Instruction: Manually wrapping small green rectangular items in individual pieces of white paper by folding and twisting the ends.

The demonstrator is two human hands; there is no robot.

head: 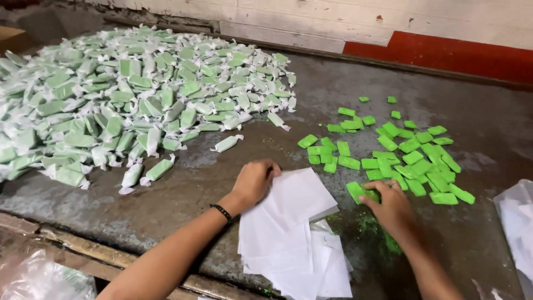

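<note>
1. Where the bright green, flat rectangular candy piece [356, 191] lies at the near edge of the loose scatter, the right hand [391, 208] is set directly on it; the piece is pinched at the fingertips, its long axis running up and left from the grip.
2. The left hand [254, 181] is laid on the stack of thin white square wrapping papers [294, 233], fingers curled over the top sheet's far edge; whether a sheet is actually gripped cannot be told. The stack lies just left of the held piece, between the two hands.
3. A scatter of unwrapped green candy pieces [411, 158] is spread beyond the right hand.
4. A large heap of wrapped candies with twisted white ends [127, 100] is piled far left.
5. Surface: a worn grey metal tabletop [333, 94], dusted with green crumbs.
6. Room: a whitewashed brick wall with a red band [444, 53].
</note>
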